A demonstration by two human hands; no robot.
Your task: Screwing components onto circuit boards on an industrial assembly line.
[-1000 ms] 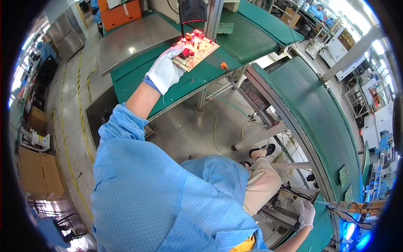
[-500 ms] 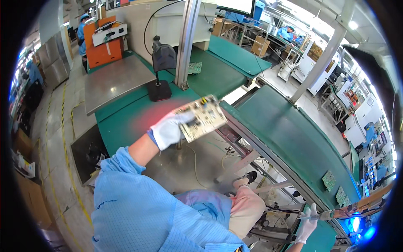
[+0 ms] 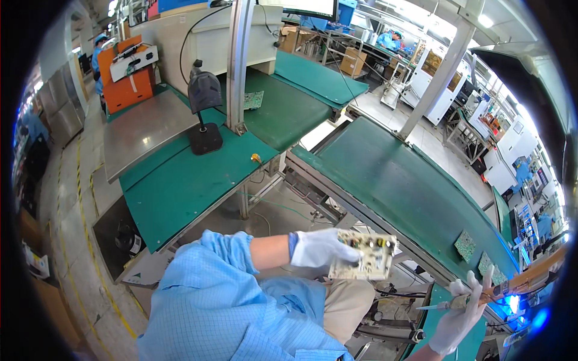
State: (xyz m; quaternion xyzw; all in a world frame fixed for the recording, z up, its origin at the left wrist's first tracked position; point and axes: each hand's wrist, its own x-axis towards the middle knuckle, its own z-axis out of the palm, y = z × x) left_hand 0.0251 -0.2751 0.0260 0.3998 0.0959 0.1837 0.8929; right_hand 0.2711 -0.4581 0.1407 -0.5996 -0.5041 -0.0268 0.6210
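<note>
My left hand [image 3: 319, 248], in a white glove, grips the left edge of a cream circuit board [image 3: 367, 256] covered with components. Its thumb lies over the board's face, above my lap. At the lower right, my gloved right hand [image 3: 460, 316] has its upper fingers spread. A slim pale tool with a pointed tip [image 3: 435, 306] juts left from between its fingers; their exact hold is partly hidden. Close beyond that hand, green circuit boards [image 3: 465, 245] lie on a green conveyor belt [image 3: 391, 180]. A brown bar [image 3: 524, 283] with cables runs just right of the fingers.
A green-topped bench [image 3: 180, 180] at left carries a black stand [image 3: 205, 138] and a small yellow part [image 3: 256, 157] near its corner. Metal posts [image 3: 239, 66] rise beside the belts. Another green board [image 3: 253, 100] lies farther back. Co-workers [image 3: 390, 41] are in the distance.
My left hand has brought the circuit board right and down, from over the bench edge to above my lap. My right hand has moved up and right, its fingers spreading. The view has shifted slightly.
</note>
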